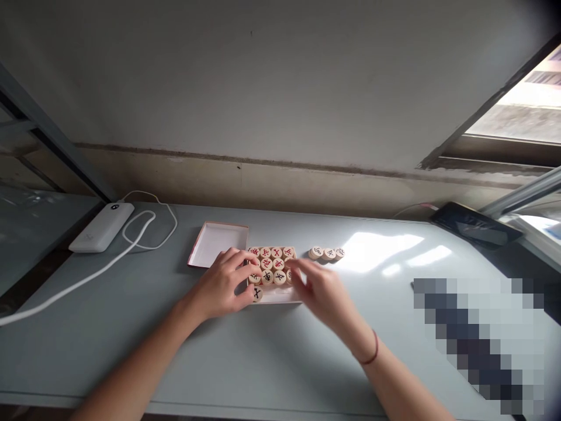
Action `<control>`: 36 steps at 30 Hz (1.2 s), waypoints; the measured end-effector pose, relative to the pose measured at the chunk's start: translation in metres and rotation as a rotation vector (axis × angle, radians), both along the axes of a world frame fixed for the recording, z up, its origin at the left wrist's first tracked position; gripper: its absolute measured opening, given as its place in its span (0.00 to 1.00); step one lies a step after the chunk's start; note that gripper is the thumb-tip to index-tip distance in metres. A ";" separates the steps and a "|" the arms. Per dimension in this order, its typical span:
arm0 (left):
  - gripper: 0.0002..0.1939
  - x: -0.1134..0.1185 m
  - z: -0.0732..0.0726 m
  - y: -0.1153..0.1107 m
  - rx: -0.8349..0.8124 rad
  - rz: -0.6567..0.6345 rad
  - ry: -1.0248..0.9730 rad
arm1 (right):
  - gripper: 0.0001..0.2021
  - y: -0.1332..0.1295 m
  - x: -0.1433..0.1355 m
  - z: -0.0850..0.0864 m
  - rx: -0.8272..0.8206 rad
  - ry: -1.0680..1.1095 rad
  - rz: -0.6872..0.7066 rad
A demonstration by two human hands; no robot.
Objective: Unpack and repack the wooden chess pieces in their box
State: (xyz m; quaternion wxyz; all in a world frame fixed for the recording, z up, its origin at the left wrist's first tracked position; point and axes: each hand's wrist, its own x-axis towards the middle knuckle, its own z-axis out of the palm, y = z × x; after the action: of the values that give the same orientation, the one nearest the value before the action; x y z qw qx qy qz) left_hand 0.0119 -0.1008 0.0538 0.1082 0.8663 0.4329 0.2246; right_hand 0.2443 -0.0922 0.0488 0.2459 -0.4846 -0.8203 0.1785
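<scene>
An open box [280, 296] of xiangqi pieces sits in the middle of the desk. Rows of round wooden pieces [265, 264] fill its back part, red characters behind and black ones in front. One black-marked piece [257, 294] lies alone at the front left corner. My left hand [223, 282] rests at the box's left side, fingers apart over the edge pieces, thumb beside the lone piece. At the right end of the front black row, the bent fingers of my right hand [322, 292] close around a xiangqi piece, partly hidden by them.
Behind the box on the left lies its lid [223, 242], inside up. Short stacks of pieces [328, 254] stand to the right. A white power bank [103, 228] with a cable [100, 272] is at far left, a dark phone [475, 225] at far right. A wall borders the desk.
</scene>
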 end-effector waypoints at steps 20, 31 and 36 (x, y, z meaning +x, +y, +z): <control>0.18 0.039 -0.008 -0.001 0.155 0.066 -0.223 | 0.12 0.000 0.002 0.017 -0.455 0.459 -0.019; 0.07 0.030 -0.001 -0.004 -0.049 -0.034 -0.091 | 0.15 0.007 0.012 0.013 -0.525 0.514 -0.046; 0.06 0.025 -0.001 -0.003 -0.114 -0.115 -0.005 | 0.15 0.008 0.015 0.015 -0.491 0.462 -0.046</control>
State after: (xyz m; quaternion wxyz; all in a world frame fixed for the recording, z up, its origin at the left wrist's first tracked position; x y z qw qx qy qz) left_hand 0.0368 -0.1034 0.0529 0.1711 0.8816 0.3943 0.1952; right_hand 0.2588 -0.0847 0.0637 0.3051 -0.4943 -0.6644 0.4703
